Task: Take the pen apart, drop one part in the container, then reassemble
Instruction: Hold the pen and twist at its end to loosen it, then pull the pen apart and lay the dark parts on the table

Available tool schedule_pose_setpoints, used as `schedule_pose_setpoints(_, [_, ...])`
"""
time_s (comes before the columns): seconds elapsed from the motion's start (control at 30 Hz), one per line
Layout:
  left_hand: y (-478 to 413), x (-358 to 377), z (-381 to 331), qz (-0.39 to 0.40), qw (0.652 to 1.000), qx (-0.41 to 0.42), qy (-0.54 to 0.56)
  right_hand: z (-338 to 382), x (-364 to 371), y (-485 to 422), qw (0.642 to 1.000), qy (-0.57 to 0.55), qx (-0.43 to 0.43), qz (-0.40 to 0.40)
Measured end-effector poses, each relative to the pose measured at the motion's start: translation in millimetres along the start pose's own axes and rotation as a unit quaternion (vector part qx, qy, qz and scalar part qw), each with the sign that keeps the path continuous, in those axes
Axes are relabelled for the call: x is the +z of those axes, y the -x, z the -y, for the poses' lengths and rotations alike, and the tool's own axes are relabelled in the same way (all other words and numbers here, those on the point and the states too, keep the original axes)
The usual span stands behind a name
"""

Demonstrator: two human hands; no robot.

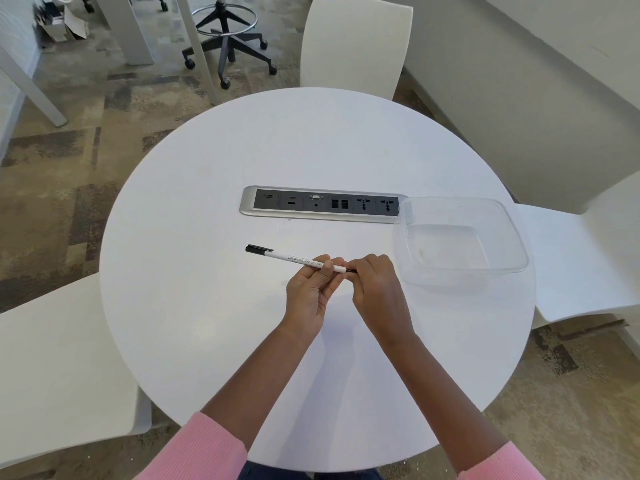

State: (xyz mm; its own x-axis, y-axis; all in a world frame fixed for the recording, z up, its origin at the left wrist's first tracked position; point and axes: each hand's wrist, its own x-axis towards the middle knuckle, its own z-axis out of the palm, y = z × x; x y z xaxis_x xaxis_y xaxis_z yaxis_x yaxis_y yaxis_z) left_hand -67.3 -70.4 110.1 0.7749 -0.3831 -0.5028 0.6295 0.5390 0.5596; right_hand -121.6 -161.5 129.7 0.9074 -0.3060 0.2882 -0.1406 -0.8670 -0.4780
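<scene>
White pen's [298,258] right end inside right hand [375,285].

"EASY DRY WIPE" on pen [298,259]

Two bare forearms, entering from the lower edge of the frame and ending near the centre. Left hand [309,292]: bare, no ring, watch or bracelet visible; short nails on the fingertips. Right hand [375,284]: likewise bare, back of the hand toward the camera, no jewellery visible. Pink sleeves of finely ribbed knit, pushed up well above the wrists: left sleeve [197,452] at lower left of centre, right sleeve [502,462] at lower right, each ending in a plain, soft cuff edge. Strip of dark blue clothing [277,474] at the bottom centre of the frame, between the sleeves; kind of garment indistinct.
</scene>
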Motion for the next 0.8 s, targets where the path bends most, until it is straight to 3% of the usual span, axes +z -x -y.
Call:
schedule_pose_setpoints(0.2, [-1, 3, 0, -0.004, 1.0, 0.005, -0.011, -3, -2, -6, 1.0, 0.006, -0.005, 0.019])
schedule_pose_setpoints(0.37, [-4, 0, 1, -0.008, 1.0, 0.003, -0.021, -10, 4, -8, 0.996, 0.008, 0.024, 0.086])
schedule_pose_setpoints(0.5, [-6, 0, 2, 0.008, 0.998, 0.004, -0.056, -9, -2, -14, 0.983, -0.062, 0.103, 0.139])
schedule_pose_setpoints(0.57, [-8, 0, -2, 0.003, 0.999, 0.013, -0.053, -13, -8, -19, 0.953, -0.163, 0.196, 0.164])
schedule_pose_setpoints(0.67, [-18, -12, -30, -0.042, 0.998, 0.049, 0.005, -32, -24, -21, 0.87, -0.316, 0.334, 0.179])
schedule_pose_setpoints(0.8, [-23, -29, -57, -0.035, 0.997, 0.065, -0.023, -58, -36, -16, 0.851, -0.315, 0.368, 0.202])
